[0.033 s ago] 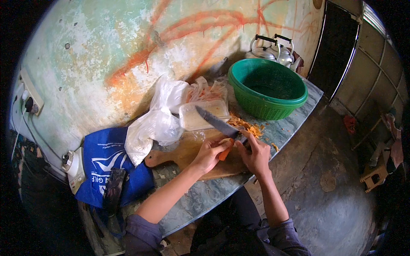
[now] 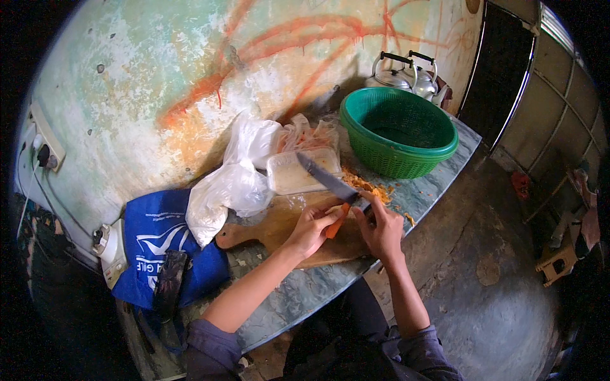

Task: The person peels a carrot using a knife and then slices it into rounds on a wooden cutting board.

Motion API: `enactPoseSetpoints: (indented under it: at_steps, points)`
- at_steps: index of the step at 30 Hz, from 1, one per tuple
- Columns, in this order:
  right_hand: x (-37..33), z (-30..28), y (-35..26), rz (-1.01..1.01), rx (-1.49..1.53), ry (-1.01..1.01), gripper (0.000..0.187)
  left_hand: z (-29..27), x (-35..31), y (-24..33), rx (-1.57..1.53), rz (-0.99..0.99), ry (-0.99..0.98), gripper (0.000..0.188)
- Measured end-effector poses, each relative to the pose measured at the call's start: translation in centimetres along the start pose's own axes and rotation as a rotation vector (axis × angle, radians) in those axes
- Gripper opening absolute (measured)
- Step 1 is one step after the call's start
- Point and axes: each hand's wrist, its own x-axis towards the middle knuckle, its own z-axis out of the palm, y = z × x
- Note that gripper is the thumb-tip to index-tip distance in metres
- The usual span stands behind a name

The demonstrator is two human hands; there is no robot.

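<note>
Above the wooden cutting board [image 2: 279, 224], my left hand [image 2: 313, 227] is closed around a short orange carrot [image 2: 337, 227], its lower end poking out under the fingers. My right hand [image 2: 382, 228] grips a large knife [image 2: 326, 178], mostly hiding the handle. The blade slants up and to the left, over the edge of a clear plastic container [image 2: 293, 174], and its base is close to the carrot. Orange peelings [image 2: 375, 189] lie heaped just beyond my right hand.
A green basket [image 2: 397, 152] stands at the table's far right, with metal kettles [image 2: 389, 79] behind it. Bags of white powder [image 2: 213, 197] rest against the wall side, beside a bag with orange pieces [image 2: 308, 138]. A blue bag [image 2: 149, 219] covers the left end.
The knife has tilted slightly, its tip shifting a little up and to the right. Both hands stay in nearly the same place.
</note>
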Motion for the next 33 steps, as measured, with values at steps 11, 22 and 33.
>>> enactPoseSetpoints:
  at_steps: [11, 22, 33]
  points:
    - [0.2, -1.5, 1.1, 0.032, -0.051, -0.227, 0.054, -0.9, 0.4, 0.0, -0.017, -0.013, 0.009, 0.047]
    - [-0.3, -1.9, 2.1, 0.208, 0.104, -0.091, 0.042, -0.9, 0.4, 0.2, 0.048, -0.009, -0.078, 0.046]
    - [-1.0, -2.7, 2.8, 0.288, 0.214, -0.059, 0.035, 0.2, 0.1, -0.5, 0.582, 0.361, -0.012, 0.035]
